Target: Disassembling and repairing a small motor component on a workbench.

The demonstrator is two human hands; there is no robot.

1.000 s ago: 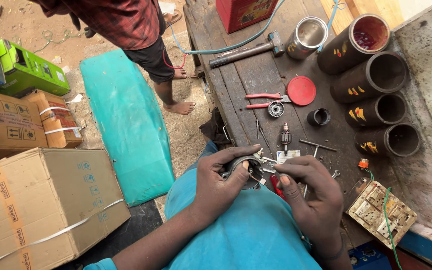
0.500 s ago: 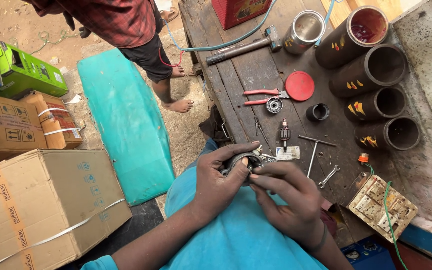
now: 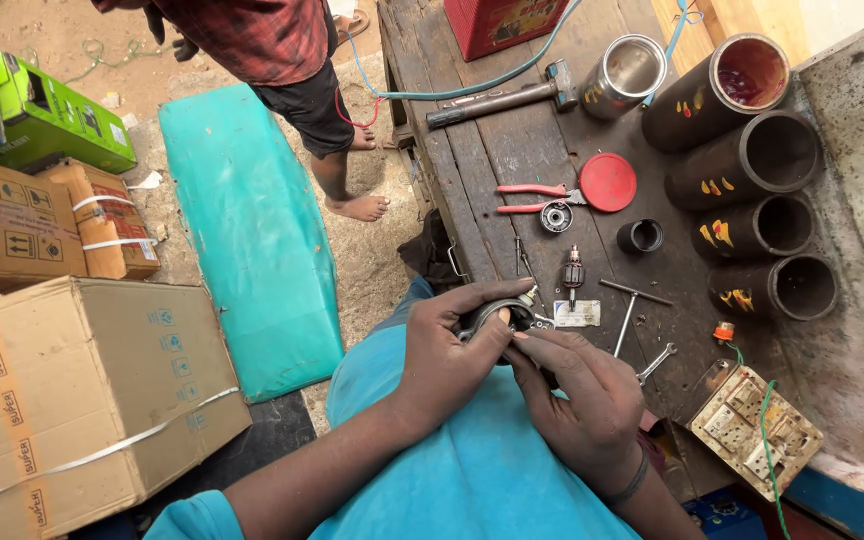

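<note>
My left hand (image 3: 452, 355) grips a small round grey metal motor housing (image 3: 497, 316) over my lap, at the near edge of the dark wooden workbench (image 3: 512, 150). Over the same part lies my right hand (image 3: 577, 395), its fingertips pressed against the housing's side and covering most of it. A small armature (image 3: 574, 272) and a white label (image 3: 577, 314) lie on the bench just beyond my fingers. A T-handle key (image 3: 628, 305) and a spanner (image 3: 657, 362) lie to the right of them.
Red-handled pliers (image 3: 532, 197), a bearing (image 3: 556, 216), a red lid (image 3: 608, 182), a hammer (image 3: 497, 100), a steel cup (image 3: 624, 75) and several dark tubes (image 3: 752, 165) are on the bench. A switch board (image 3: 752, 425) lies at right. Another person's legs (image 3: 337, 150), a teal cushion (image 3: 247, 230) and cardboard boxes (image 3: 72, 400) fill the left.
My right hand has moved left from beside the housing to lie over it, fingers now on the part. The left hand keeps its grip.
</note>
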